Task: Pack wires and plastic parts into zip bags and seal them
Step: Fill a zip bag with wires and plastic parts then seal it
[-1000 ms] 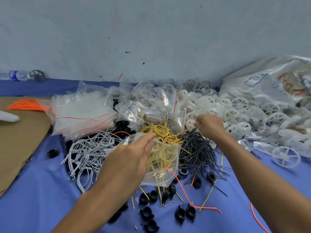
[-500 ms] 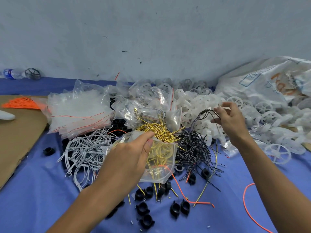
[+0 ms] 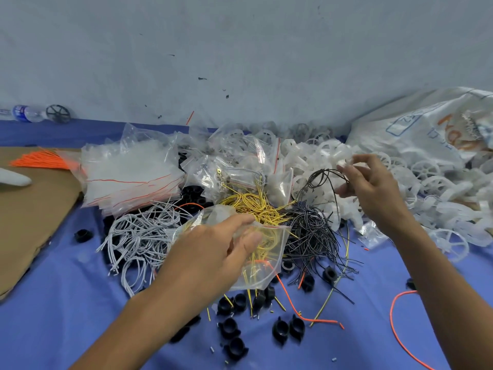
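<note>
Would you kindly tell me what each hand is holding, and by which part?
The left hand pinches the zip bag by its upper edge; the right hand pinches a black wire by one end of its loop.

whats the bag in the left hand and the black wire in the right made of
The bag looks like thin clear plastic film, glossy: yellow wires show through it. The black wire seems plastic-insulated, matte, bending in a springy loop; core hidden.
</note>
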Tool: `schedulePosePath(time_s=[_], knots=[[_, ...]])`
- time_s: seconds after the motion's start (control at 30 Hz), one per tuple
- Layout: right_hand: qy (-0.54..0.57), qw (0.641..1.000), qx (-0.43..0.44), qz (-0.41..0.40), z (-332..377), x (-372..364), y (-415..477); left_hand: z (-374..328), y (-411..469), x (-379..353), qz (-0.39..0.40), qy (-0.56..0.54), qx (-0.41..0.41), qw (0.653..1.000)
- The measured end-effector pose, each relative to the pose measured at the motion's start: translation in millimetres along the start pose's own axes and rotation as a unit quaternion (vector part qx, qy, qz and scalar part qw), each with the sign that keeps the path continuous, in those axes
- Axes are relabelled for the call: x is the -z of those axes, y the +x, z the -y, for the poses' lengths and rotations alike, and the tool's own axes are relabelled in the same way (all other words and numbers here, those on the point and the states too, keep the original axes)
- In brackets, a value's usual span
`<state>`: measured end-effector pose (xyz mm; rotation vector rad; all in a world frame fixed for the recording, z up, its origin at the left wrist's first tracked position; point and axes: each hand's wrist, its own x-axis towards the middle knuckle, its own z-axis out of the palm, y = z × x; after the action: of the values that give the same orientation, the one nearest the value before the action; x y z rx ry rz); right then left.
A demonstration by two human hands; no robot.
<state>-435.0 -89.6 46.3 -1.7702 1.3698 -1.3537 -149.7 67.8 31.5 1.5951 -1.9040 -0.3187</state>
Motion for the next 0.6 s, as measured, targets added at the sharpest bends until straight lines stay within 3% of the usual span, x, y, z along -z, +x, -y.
schedulePosePath(time_s=[0.07,0.23,0.4,0.6], knots=[[0.009,1.0,0.013,0.016,6.0,-2.8,-2.7,-5.5,2.2,-1.8,0.009,-0.003,0.006,1.0],[0.034,0.997,0.048,0.056,18.1,-12.4,-10.3,-19.3,67.3,-24.0,-0.063,-0.082,-0.007,0.995],[0.092,0.992,0.037,0.078,23.1,-18.8,-17.3,-31.9,146.0,-53.2,0.133,-0.173,0.037,0.975],[0.043,0.998,0.016,0.051,6.6,-16.6,-18.4,-22.7,162.5,-66.6,0.169,-0.202,0.03,0.964]])
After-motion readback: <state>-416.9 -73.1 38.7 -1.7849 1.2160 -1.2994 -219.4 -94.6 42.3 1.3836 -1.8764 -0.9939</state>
